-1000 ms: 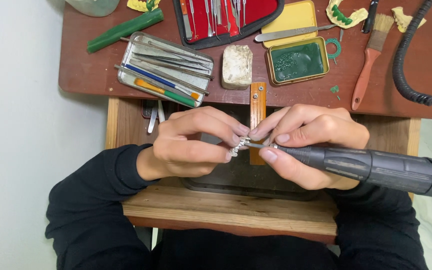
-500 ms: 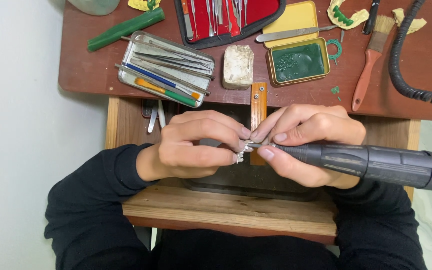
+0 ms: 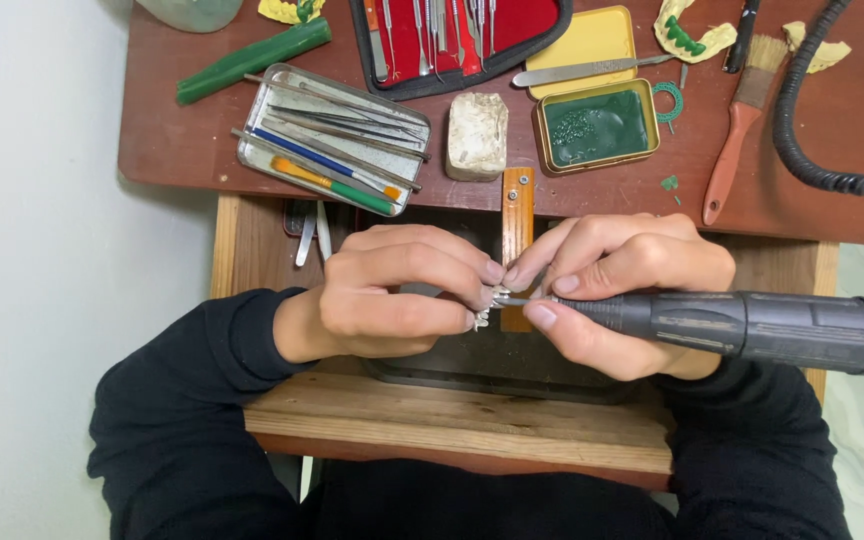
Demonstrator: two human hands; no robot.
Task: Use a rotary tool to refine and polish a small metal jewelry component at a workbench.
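The small silver metal piece [image 3: 485, 303] sits in the middle of the view, pinched at the tips of the left hand [image 3: 392, 292]. The left fingers [image 3: 457, 268] are pressed together on it, thumb below and first fingers on top, so only a little bit of it peeks out. I cannot tell its exact shape.

The right hand [image 3: 617, 290] comes in from 3 o'clock. Its fingers are closed around the front of a dark grinding tool [image 3: 752, 325], held like a fat pen. The thin tip of the tool touches the metal piece on its 3 o'clock side. The two hands meet there, fingertips almost touching.

To do this step well, I think the hands should keep leaning on each other so nothing shakes. The tip should press only softly, and the left fingers should stay clear of it. The piece is tiny, so a loose pinch could let it slip or fly off.

A wooden peg [image 3: 517, 215] sticks out from the bench [image 3: 202, 150] at 12 o'clock from the piece. Past it sit a pale block [image 3: 477, 135] and a green-filled tin [image 3: 597, 125]. At 11 o'clock is a metal tray of tools [image 3: 332, 140]. At 1 o'clock lies a brush [image 3: 737, 140].
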